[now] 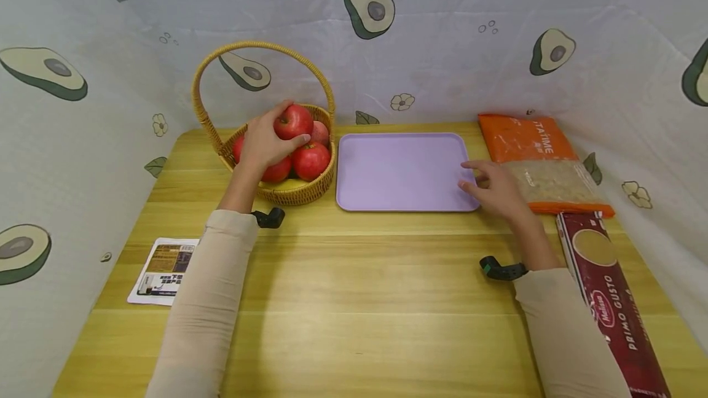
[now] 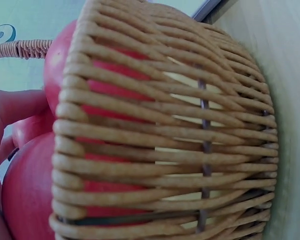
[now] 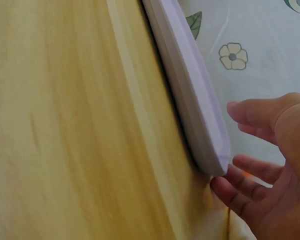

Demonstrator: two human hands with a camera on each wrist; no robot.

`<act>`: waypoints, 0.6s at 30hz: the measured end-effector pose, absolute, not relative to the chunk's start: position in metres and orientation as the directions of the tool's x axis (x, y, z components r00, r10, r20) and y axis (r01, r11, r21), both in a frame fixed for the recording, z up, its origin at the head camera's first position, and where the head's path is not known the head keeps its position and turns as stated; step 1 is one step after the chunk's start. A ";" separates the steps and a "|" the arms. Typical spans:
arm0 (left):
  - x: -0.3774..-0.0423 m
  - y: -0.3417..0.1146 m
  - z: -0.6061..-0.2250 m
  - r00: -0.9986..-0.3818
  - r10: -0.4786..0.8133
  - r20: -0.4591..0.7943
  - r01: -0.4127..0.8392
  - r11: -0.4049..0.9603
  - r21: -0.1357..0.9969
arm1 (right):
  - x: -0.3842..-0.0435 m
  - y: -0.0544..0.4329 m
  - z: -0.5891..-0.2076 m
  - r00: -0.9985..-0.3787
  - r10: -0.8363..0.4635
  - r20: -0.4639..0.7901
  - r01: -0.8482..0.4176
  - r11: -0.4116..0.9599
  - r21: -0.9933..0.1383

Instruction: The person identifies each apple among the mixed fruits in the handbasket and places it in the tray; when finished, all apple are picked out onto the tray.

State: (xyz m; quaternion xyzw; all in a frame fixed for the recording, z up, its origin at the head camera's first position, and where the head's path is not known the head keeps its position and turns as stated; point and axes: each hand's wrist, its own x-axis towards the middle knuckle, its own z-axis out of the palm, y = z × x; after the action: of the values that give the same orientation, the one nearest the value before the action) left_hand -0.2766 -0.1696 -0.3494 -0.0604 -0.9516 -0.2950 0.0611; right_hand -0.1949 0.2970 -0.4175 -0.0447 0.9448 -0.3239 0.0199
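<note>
A wicker basket [image 1: 301, 194] with a tall arched handle stands at the back left, holding several red apples. My left hand [image 1: 262, 143] reaches over its rim and grips the uppermost apple [image 1: 295, 121] between thumb and fingers. In the left wrist view, the basket's woven side [image 2: 165, 145] fills most of the picture and hides much of the fruit. To the basket's right lies a flat lilac tray [image 1: 402, 172] with a raised rim. My right hand [image 1: 496, 190] is at the tray's right edge, fingers spread and holding nothing; its fingertips are right by the tray's corner in the right wrist view.
An orange bag with a see-through lower part [image 1: 544, 164] lies at the back right. Before it is a long dark-red box [image 1: 614, 300], partly behind my right sleeve. A printed white card [image 1: 163, 270] lies at the left. A cloth with avocado prints [image 1: 420, 66] hangs behind the table.
</note>
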 end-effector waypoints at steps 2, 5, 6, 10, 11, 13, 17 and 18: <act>-0.275 -0.171 -0.349 -0.984 0.076 0.161 0.155 0.810 0.565 | -0.195 0.296 -0.421 -0.997 -0.078 -0.010 -0.053 0.764 -0.644; -0.272 -0.173 -0.349 -0.987 0.060 0.147 0.137 0.792 0.594 | -0.197 0.296 -0.428 -0.998 -0.053 -0.028 -0.019 0.722 -0.692; -0.271 -0.174 -0.348 -0.988 0.055 0.143 0.131 0.785 0.605 | -0.197 0.296 -0.429 -0.998 -0.047 -0.034 -0.010 0.706 -0.708; -0.267 -0.176 -0.346 -0.991 0.029 0.130 0.107 0.759 0.643 | -0.200 0.298 -0.435 -0.998 -0.031 -0.049 0.015 0.672 -0.740; -0.267 -0.177 -0.345 -0.991 0.026 0.131 0.105 0.754 0.648 | -0.200 0.299 -0.436 -0.998 -0.029 -0.049 0.017 0.671 -0.742; -0.266 -0.178 -0.345 -0.990 0.021 0.137 0.107 0.748 0.655 | -0.202 0.300 -0.437 -0.998 -0.027 -0.053 0.021 0.671 -0.741; -0.263 -0.179 -0.344 -0.989 0.015 0.149 0.112 0.736 0.667 | -0.203 0.301 -0.440 -0.997 -0.032 -0.063 0.025 0.681 -0.731; -0.262 -0.179 -0.344 -0.987 0.015 0.157 0.118 0.733 0.670 | -0.203 0.300 -0.441 -0.997 -0.034 -0.062 0.022 0.685 -0.729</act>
State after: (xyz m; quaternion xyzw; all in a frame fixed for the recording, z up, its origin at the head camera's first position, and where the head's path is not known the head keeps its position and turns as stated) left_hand -0.2619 -0.1795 -0.3441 -0.0358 -0.9281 -0.3639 0.0706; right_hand -0.2031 0.3002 -0.4407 -0.0033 0.9171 -0.3972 0.0352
